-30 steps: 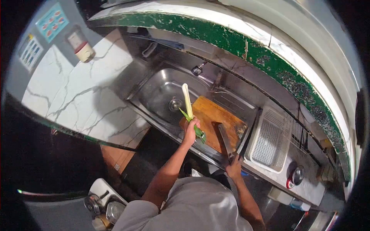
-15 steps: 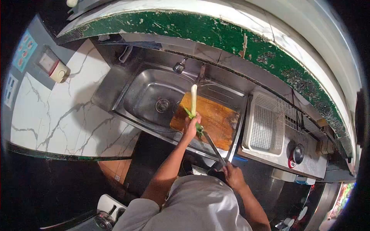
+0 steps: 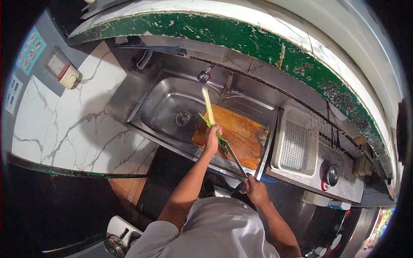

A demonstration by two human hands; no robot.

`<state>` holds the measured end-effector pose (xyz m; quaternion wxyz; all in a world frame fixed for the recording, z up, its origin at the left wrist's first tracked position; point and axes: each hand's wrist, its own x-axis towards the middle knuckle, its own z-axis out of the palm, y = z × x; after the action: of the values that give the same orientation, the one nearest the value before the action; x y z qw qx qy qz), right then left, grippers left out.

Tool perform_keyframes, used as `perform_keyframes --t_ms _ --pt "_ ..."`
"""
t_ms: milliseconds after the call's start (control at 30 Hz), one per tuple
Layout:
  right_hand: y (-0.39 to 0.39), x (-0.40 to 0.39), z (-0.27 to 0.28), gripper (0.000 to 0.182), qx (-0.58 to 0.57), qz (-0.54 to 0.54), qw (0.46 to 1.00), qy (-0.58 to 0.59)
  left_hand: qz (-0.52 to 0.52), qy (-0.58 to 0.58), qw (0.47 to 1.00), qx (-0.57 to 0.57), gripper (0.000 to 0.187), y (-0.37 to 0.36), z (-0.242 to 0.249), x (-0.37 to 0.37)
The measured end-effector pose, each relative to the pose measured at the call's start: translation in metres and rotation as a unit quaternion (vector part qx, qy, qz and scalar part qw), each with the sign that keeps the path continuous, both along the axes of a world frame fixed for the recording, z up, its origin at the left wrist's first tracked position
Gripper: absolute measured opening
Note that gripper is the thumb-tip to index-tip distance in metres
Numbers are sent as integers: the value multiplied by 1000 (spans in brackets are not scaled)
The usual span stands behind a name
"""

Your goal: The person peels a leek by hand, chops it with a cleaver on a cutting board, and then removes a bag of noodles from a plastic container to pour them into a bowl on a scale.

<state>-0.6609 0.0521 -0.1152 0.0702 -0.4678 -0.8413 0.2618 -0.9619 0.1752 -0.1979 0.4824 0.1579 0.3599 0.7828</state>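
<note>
My left hand (image 3: 213, 136) is closed around the lower part of a leek (image 3: 208, 104). The thick white stalk points away from me over the sink, and its trimmed-looking green leaves stick out below my fist. In my right hand (image 3: 257, 191), near the counter's front edge, is the handle of a long knife (image 3: 236, 159). Its blade slants up to the left, with the tip right at the green leaves. Beneath the leek lies a wooden cutting board (image 3: 245, 133), set across the right side of the sink.
The steel sink basin (image 3: 161, 107) opens on the left, with a faucet (image 3: 204, 75) behind it. A white plastic basket (image 3: 297, 142) stands to the right. Farther right is a red scale with a dark bowl (image 3: 332, 175). A marble-patterned counter (image 3: 69, 133) extends left.
The leek's white end has tipped to the left. My right hand and the knife have shifted slightly up and left, and the camera view has moved a little.
</note>
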Motion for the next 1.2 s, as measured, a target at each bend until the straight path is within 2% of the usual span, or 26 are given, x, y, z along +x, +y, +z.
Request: perform_keyframes --t_ms 100,167,233,300,367,433,467,533,600,667,800,867,900,933,1000,1033,1100,1133,1200 --pt "1 -2 -6 28 -8 -3 1000 -16 -14 -59 998 -3 15 3 -7 -6" --pt "2 1 -12 27 -15 -7 1000 -21 -11 -50 999 0 16 4 -10 -7" --pt "-1 13 -14 26 -44 35 998 -7 -6 -39 999 4 16 2 -12 -10" --pt "-21 37 4 24 -41 20 999 -31 -12 -78 997 6 16 4 -10 -21" --pt "-31 64 20 22 -38 8 997 -62 -17 -61 998 -5 15 5 -2 -32" --pt "-36 81 32 24 -12 -97 994 -50 -26 -29 999 -15 15 -1 -1 -37" --pt "-32 80 30 24 -15 -98 994 -48 -27 -26 999 -18 15 -5 1 -39" --pt "-10 61 44 34 107 -134 985 -26 -32 -95 994 -42 16 -10 20 -35" --pt "21 57 0 45 146 -106 984 9 -40 -110 992 -55 15 -10 29 -31" --pt "53 45 -54 51 182 -103 977 -31 -40 -127 989 -68 14 -14 42 -24" --pt "87 -1 -95 54 132 -126 981 -63 -50 -132 986 -83 19 -24 72 -15" --pt "93 -10 -116 58 196 -109 972 -68 -48 -143 985 -85 20 -30 84 -12" --pt "92 -16 -111 50 179 -117 976 -50 -48 -148 984 -91 21 -33 90 -11" --pt "93 -19 -108 50 177 -114 976 -50 -45 -148 984 -93 21 -38 95 -11" --pt "100 -24 -100 32 187 -125 972 59 -52 -176 980 -81 21 -43 105 -10" --pt "103 -30 -87 32 187 -123 973 59 -51 -177 980 -81 21 -45 109 -10" --pt "94 -53 -22 24 120 -90 968 199 -63 -170 980 -81 22 -51 111 -9" --pt "86 -67 16 23 -7 -86 957 278 -63 -171 980 -82 22 -52 111 -7" --pt "75 -91 75 22 111 59 953 274 -76 -165 980 -85 22 -50 112 -2"
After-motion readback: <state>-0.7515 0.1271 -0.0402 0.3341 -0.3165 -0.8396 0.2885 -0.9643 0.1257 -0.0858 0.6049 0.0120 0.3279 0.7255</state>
